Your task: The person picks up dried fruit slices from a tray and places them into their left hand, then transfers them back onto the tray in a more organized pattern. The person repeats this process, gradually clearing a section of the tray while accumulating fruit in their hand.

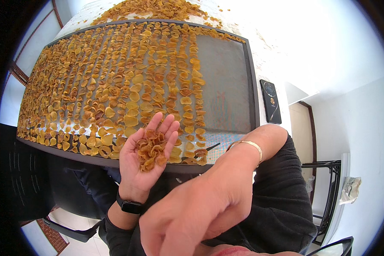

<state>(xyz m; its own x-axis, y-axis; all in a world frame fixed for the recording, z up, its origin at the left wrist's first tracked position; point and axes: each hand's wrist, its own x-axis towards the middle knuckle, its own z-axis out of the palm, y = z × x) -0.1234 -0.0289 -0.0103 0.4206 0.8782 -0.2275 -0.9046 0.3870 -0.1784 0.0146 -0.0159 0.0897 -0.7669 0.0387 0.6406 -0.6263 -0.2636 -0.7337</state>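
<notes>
Palm up, my left hand point(140, 166) cradles a small heap of dried orange-brown slices point(152, 150), its fingers slightly curled over the near edge of a framed mesh screen point(224, 76). Rows of dried yellow-orange slices point(108, 76) cover the left and middle of the screen; grey mesh shows at its right. My right hand point(201, 211), with a gold bracelet at the wrist, is raised close to the camera with bent fingers. Its fingertips are hidden, so whether it holds anything is unclear. A thin dark pointed tool point(213, 147) lies at the screen's near edge, partly under slices.
Beyond the screen a pile of loose slices point(156, 9) lies on a white surface. A black smartphone point(271, 101) rests right of the frame. A black chair point(22, 172) stands at the left, and a black metal rack point(331, 188) at the right.
</notes>
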